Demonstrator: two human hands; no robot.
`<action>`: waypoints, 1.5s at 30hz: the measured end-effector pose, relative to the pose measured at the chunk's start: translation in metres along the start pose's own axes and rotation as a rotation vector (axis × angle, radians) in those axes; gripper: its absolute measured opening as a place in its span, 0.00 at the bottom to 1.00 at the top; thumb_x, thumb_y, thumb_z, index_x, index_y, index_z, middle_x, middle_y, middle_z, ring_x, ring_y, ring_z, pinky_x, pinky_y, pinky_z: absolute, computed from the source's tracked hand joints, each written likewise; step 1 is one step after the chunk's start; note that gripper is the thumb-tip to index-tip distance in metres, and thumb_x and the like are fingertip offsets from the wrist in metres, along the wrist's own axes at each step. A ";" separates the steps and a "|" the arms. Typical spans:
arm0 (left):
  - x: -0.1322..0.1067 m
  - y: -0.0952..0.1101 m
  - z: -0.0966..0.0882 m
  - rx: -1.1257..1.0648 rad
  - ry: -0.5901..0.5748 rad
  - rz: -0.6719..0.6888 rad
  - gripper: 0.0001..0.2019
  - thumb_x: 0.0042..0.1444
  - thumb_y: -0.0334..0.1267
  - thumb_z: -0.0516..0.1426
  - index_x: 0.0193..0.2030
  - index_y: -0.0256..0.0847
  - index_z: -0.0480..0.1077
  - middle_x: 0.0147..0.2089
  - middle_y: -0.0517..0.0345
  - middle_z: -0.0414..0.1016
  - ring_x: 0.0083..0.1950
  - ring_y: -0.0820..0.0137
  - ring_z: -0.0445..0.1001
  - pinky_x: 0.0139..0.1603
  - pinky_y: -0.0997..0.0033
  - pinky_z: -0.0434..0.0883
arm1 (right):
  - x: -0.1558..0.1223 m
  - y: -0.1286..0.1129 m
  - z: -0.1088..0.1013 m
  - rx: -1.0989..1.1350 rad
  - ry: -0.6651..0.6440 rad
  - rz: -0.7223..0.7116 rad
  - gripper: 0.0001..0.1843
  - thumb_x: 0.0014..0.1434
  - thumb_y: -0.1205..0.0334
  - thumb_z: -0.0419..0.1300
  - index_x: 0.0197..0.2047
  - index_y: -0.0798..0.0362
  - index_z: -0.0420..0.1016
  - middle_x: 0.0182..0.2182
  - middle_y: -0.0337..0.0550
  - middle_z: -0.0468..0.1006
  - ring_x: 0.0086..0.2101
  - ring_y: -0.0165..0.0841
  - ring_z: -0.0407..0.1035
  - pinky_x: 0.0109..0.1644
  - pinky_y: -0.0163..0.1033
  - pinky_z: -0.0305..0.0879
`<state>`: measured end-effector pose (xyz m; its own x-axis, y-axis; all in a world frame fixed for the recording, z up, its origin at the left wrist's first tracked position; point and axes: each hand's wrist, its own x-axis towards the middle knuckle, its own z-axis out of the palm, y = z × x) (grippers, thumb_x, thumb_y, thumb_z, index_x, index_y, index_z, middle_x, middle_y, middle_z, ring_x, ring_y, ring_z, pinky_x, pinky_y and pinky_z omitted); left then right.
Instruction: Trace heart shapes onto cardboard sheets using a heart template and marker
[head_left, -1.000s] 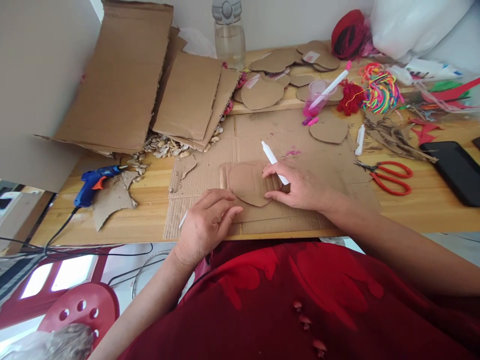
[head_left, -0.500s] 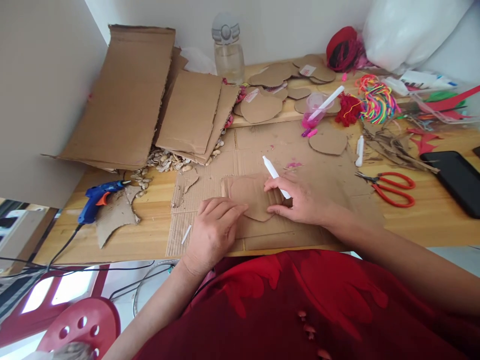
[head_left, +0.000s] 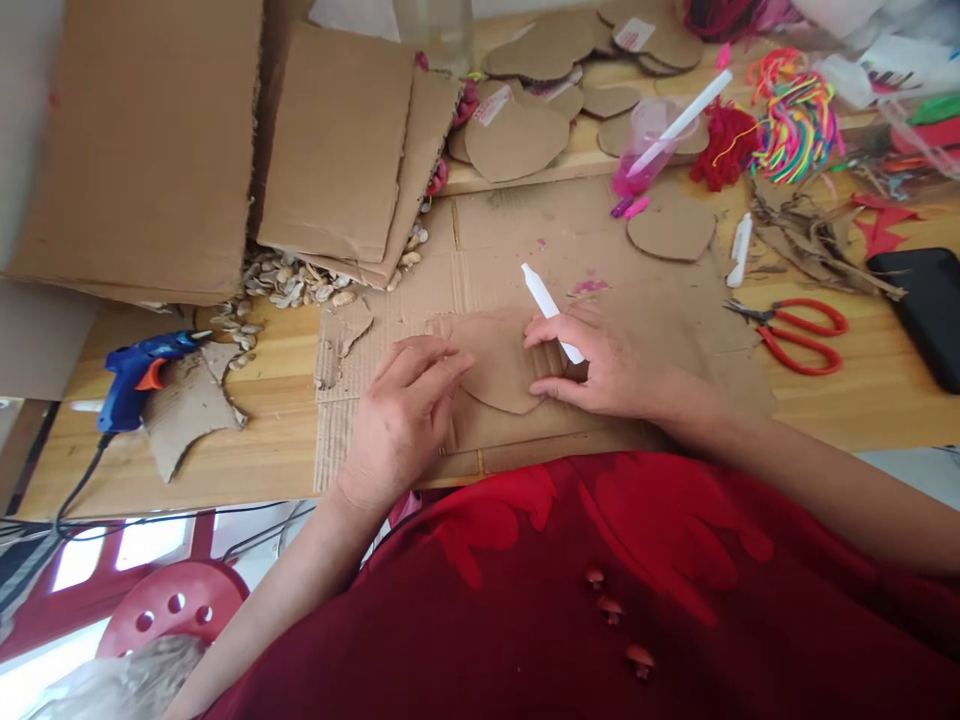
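A rounded cardboard cutout [head_left: 499,365] lies flat between my two hands. My right hand [head_left: 600,365] has a white pen-like stick [head_left: 546,305] in the crook of its fingers, the narrow tip pointing up and away. Its thumb and fingertips rest at the cutout's right side, covering part of it. At the left edge of the piece is my left hand [head_left: 409,405], palm down, its fingers stretched out with nothing visible in them. Whether these fingertips touch the cutout is hard to tell. Under everything is a larger cardboard sheet [head_left: 517,225].
On the left are a blue glue gun [head_left: 146,375], a cardboard scrap [head_left: 191,405] and leaning cardboard sheets [head_left: 150,140]. Behind lie several cutouts [head_left: 517,135] and a pink cup [head_left: 649,150]. Orange-handled scissors [head_left: 799,335], colourful cords [head_left: 799,120] and a black phone [head_left: 922,310] are right.
The head view has tilted down and shifted. My left hand has drawn back slightly to the left on the cutout's edge. My right hand keeps its hold on the white stick.
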<state>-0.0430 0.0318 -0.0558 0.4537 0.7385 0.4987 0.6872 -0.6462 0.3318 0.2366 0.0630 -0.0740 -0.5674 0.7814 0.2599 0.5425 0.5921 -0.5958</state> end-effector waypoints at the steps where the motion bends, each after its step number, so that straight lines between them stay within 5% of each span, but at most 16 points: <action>1: 0.001 0.001 0.002 -0.011 -0.010 0.005 0.11 0.68 0.29 0.57 0.52 0.43 0.78 0.52 0.52 0.82 0.56 0.63 0.78 0.57 0.59 0.77 | 0.000 0.000 0.000 0.000 -0.005 0.001 0.18 0.61 0.52 0.69 0.52 0.46 0.73 0.51 0.47 0.81 0.52 0.47 0.74 0.57 0.53 0.68; 8: 0.015 0.018 0.012 -0.047 -0.156 0.063 0.10 0.70 0.35 0.57 0.54 0.39 0.77 0.54 0.49 0.82 0.54 0.62 0.78 0.58 0.56 0.75 | 0.001 -0.003 -0.002 -0.001 -0.008 0.003 0.19 0.62 0.49 0.68 0.52 0.47 0.74 0.51 0.49 0.81 0.52 0.49 0.73 0.57 0.55 0.68; 12: 0.023 0.026 0.018 -0.039 -0.299 0.068 0.18 0.69 0.42 0.59 0.60 0.33 0.72 0.58 0.45 0.79 0.59 0.57 0.75 0.61 0.54 0.76 | 0.001 -0.004 -0.002 0.016 -0.006 0.003 0.19 0.63 0.48 0.67 0.53 0.48 0.75 0.50 0.48 0.81 0.52 0.49 0.74 0.57 0.55 0.67; 16: 0.025 0.034 0.024 0.146 -0.421 0.070 0.26 0.68 0.50 0.59 0.64 0.32 0.69 0.58 0.43 0.78 0.57 0.55 0.75 0.53 0.57 0.80 | 0.001 -0.003 -0.003 0.025 -0.011 0.008 0.19 0.63 0.49 0.67 0.52 0.47 0.75 0.50 0.48 0.81 0.52 0.49 0.74 0.56 0.54 0.69; 20: 0.026 0.046 0.026 0.311 -0.507 0.057 0.28 0.68 0.47 0.60 0.70 0.37 0.65 0.57 0.44 0.76 0.58 0.55 0.74 0.41 0.63 0.81 | 0.000 -0.001 -0.003 0.020 0.000 -0.012 0.20 0.62 0.48 0.68 0.53 0.46 0.73 0.49 0.48 0.81 0.52 0.49 0.74 0.56 0.55 0.69; 32: 0.018 0.067 0.036 0.521 -0.409 0.079 0.23 0.72 0.31 0.47 0.69 0.31 0.68 0.62 0.33 0.75 0.64 0.48 0.74 0.48 0.57 0.83 | -0.005 0.012 0.001 0.001 0.016 -0.052 0.22 0.61 0.54 0.69 0.58 0.42 0.71 0.53 0.46 0.80 0.56 0.51 0.74 0.59 0.59 0.70; 42: 0.024 0.065 0.029 0.467 -0.426 0.041 0.17 0.69 0.35 0.54 0.62 0.36 0.72 0.51 0.44 0.76 0.53 0.56 0.76 0.35 0.66 0.80 | -0.001 0.005 -0.002 -0.023 0.033 -0.064 0.21 0.62 0.52 0.68 0.56 0.45 0.72 0.51 0.48 0.82 0.53 0.49 0.76 0.57 0.57 0.72; 45: 0.027 0.062 0.028 0.402 -0.447 0.037 0.17 0.69 0.35 0.56 0.62 0.35 0.72 0.56 0.42 0.76 0.57 0.54 0.76 0.38 0.65 0.81 | 0.000 0.001 -0.007 0.036 0.038 -0.030 0.22 0.61 0.52 0.70 0.56 0.45 0.72 0.51 0.48 0.82 0.53 0.47 0.76 0.58 0.56 0.72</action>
<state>0.0278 0.0169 -0.0438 0.6159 0.7827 0.0898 0.7877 -0.6139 -0.0518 0.2418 0.0650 -0.0696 -0.5589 0.7706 0.3062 0.5026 0.6085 -0.6142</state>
